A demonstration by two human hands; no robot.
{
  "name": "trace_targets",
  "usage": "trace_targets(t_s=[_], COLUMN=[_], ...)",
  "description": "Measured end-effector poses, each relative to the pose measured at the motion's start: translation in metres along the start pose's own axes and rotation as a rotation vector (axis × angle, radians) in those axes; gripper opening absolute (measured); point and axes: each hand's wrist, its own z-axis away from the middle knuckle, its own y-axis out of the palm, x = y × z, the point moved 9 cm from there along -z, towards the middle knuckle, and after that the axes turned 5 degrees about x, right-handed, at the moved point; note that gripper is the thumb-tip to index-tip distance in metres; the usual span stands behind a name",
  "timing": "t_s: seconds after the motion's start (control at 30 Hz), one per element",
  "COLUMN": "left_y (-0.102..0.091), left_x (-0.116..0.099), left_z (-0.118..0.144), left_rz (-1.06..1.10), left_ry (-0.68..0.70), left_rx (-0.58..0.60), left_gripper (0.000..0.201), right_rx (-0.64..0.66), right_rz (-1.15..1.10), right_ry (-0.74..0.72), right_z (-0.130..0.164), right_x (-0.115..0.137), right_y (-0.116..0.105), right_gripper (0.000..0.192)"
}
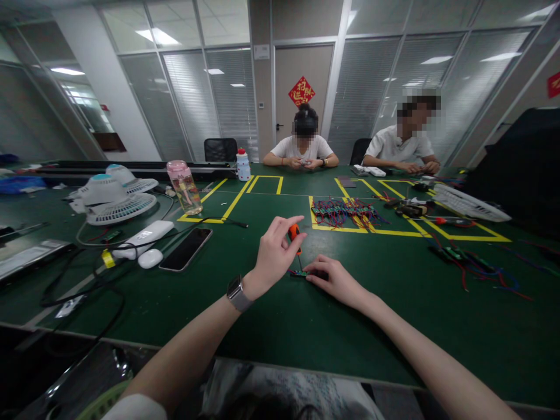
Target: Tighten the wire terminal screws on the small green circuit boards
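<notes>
In the head view, at the centre of the frame, the left hand [273, 251] closes its fingers around a small orange-handled screwdriver [294, 233], held upright with its tip down on a small green circuit board with red and blue wires [298, 273]. The right hand [335, 280] lies just right of centre, fingertips pinching that board flat on the green table [306, 332]. A black smartphone [186, 249] lies left of centre.
</notes>
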Motion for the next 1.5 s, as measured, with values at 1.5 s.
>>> trace_targets(t_s=[1.5], left_y=[0.0026], left_x=[-0.0018], left_z=[-0.0014], left_rz=[-0.006], left_ry=[0.015], left_rx=[0.068], left_gripper=[0.035], right_rx=[-0.002], right_rz=[-0.010], right_ry=[0.003], right_z=[0.0003], right_x=[-0.0012], right_y=[0.0005], right_gripper=[0.015])
